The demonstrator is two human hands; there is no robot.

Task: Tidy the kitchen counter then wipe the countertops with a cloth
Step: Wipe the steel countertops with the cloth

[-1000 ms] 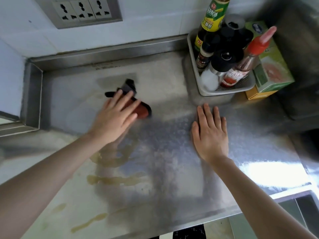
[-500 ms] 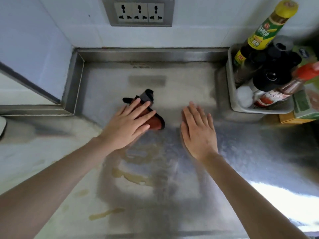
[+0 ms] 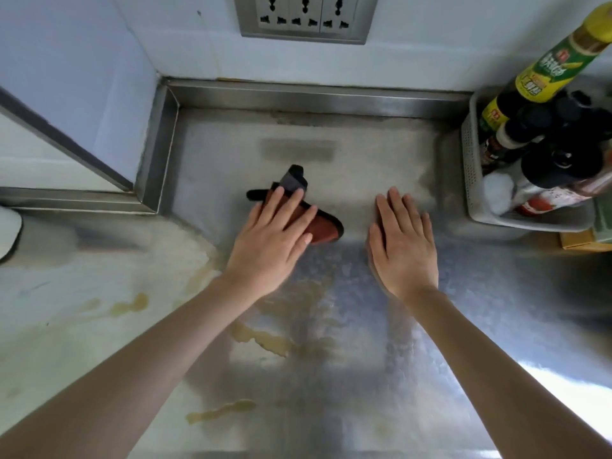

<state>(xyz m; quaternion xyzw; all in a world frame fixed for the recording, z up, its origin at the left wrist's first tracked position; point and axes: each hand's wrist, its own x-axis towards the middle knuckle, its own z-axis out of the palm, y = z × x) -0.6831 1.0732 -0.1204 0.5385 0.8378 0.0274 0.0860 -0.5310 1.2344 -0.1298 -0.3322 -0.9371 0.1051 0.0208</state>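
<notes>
A crumpled red-brown cloth with black and grey edges (image 3: pixel 323 228) lies on the steel countertop (image 3: pixel 364 154) near its middle. My left hand (image 3: pixel 271 240) presses flat on the cloth with straight fingers, covering most of it. My right hand (image 3: pixel 402 243) rests flat on the bare steel just to the right of the cloth, fingers straight and holding nothing. Yellowish liquid streaks (image 3: pixel 265 341) lie on the counter below both hands, with another streak (image 3: pixel 220 410) nearer the front edge.
A grey basket (image 3: pixel 472 180) with several sauce bottles stands at the right against the wall, a yellow box (image 3: pixel 578 241) beside it. A raised steel rim (image 3: pixel 159 147) bounds the counter at back and left. A wall socket panel (image 3: pixel 304 16) sits above. A white object (image 3: pixel 8 231) shows at far left.
The view has swung left, so the basket now sits at the right edge. My right hand slid left, closer to the cloth. My left hand stays pressed on the cloth.
</notes>
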